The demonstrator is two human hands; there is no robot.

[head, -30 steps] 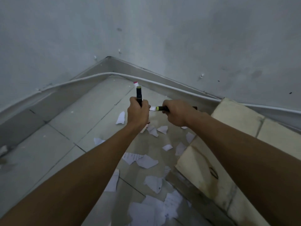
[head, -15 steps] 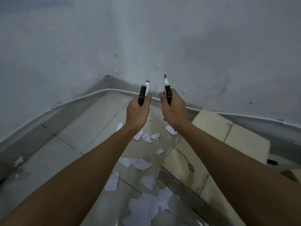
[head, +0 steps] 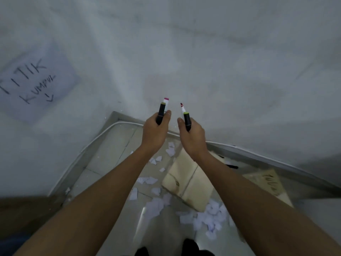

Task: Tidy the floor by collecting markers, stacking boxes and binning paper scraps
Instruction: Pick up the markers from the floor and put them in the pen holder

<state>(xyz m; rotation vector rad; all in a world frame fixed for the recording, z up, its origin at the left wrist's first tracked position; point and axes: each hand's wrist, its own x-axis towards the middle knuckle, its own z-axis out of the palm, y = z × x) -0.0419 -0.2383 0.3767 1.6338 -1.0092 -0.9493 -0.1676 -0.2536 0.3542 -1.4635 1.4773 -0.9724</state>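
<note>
The grey wall filled the whole upper half of the frame, its two faces meeting in a corner just above the middle. A skirting board and a white cable ran along the foot of the wall on both sides and hemmed the tiled floor into a wedge. The bare tiles lay left of centre, towards the corner. The right side was taken up by a flattened cardboard box at centre, with a second box at right near the skirting. A paper sign with handwritten "TITIK KUMPUL" and an arrow hung on the wall at the upper left.

Torn paper scraps were strewn across the tiles from the corner down to the lower centre, thickest along the near edge of the first box. A black marker lay on the floor between the boxes and the skirting.

Both arms reached to mid-frame, level with the corner. The left hand was curled round a marker held nearly upright. It had a black barrel, a yellow-green band and a white end tipped pink. The right hand, just beside it without touching, gripped a second marker of the same black, with a green band and its red tip bare.
</note>
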